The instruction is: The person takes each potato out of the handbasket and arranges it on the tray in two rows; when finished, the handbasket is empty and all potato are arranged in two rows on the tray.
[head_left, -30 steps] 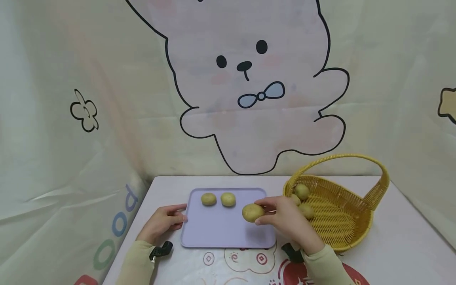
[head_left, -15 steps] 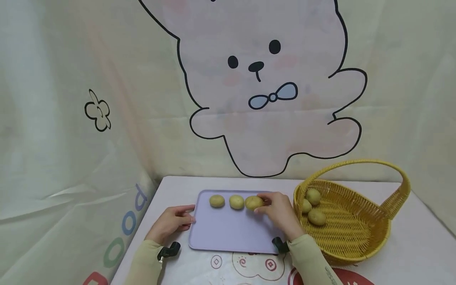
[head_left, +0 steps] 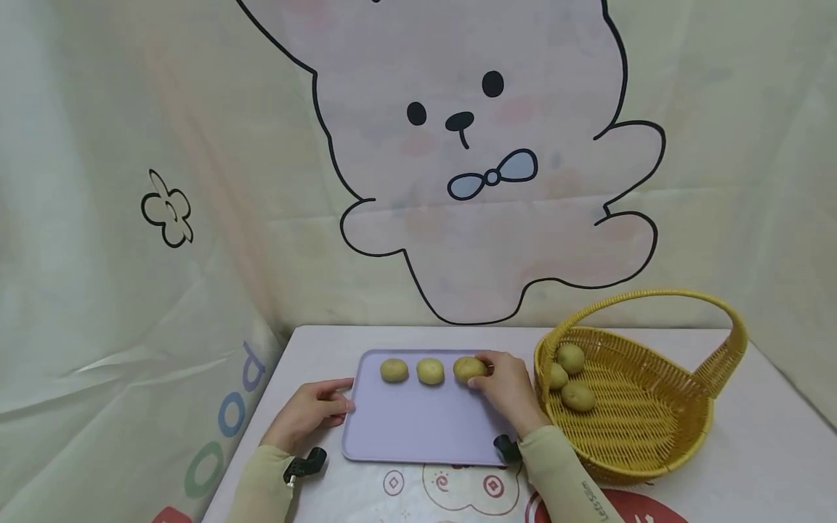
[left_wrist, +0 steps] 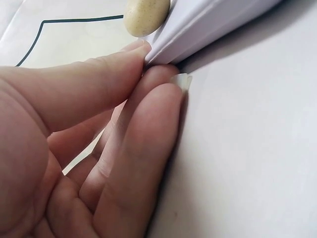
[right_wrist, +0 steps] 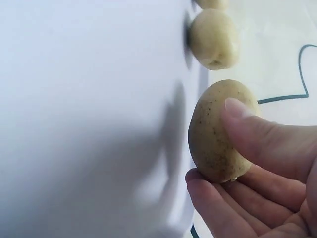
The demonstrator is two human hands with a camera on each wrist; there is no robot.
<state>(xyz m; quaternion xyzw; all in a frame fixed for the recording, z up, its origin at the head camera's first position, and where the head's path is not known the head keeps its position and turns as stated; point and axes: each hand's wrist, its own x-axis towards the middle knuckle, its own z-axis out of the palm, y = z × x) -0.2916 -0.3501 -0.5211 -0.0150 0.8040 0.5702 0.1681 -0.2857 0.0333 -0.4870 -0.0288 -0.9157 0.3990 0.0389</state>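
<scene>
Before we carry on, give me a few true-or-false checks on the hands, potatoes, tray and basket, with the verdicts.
1. The right hand holds a potato. True.
2. The left hand holds a potato too. False: it holds the edge of the tray.
3. Three potatoes show in the basket. True.
4. The basket stands to the person's left of the tray. False: it stands to the right.
5. Two other potatoes rest on the tray, near its far edge. True.
6. The basket has no handle. False: an arched handle rises over it.
</scene>
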